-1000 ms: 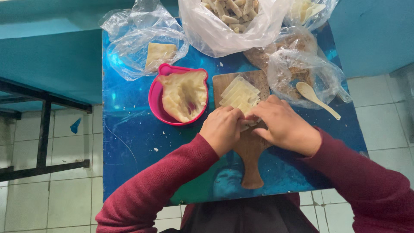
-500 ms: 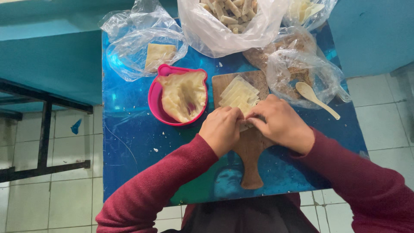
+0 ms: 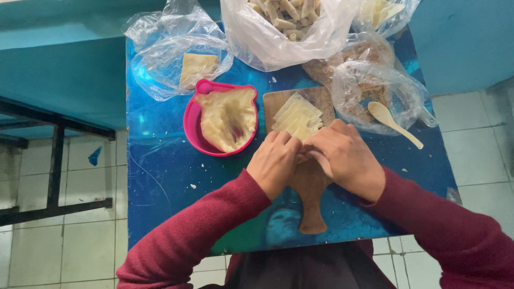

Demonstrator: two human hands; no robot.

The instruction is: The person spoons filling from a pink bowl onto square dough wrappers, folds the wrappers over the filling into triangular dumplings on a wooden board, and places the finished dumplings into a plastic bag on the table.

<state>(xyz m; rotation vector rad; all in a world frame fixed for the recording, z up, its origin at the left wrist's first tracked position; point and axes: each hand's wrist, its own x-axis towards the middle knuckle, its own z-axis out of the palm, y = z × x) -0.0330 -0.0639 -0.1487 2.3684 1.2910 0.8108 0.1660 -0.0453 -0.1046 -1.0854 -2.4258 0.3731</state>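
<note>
Clear plastic bags (image 3: 176,53) are seen along the far edge of the blue surface (image 3: 160,176). Left hand (image 3: 276,163) and right hand (image 3: 345,160) are pressed together on the wooden board (image 3: 310,187), just below the pale wrapper stack (image 3: 297,115); what is pinched cannot be told

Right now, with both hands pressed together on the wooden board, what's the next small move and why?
Probably keep rolling the piece under the fingers toward the stack of wrappers. Both the left hand and the right hand are closed over it on the wooden board, hiding it, and finished rolls fill the bag above.
</note>
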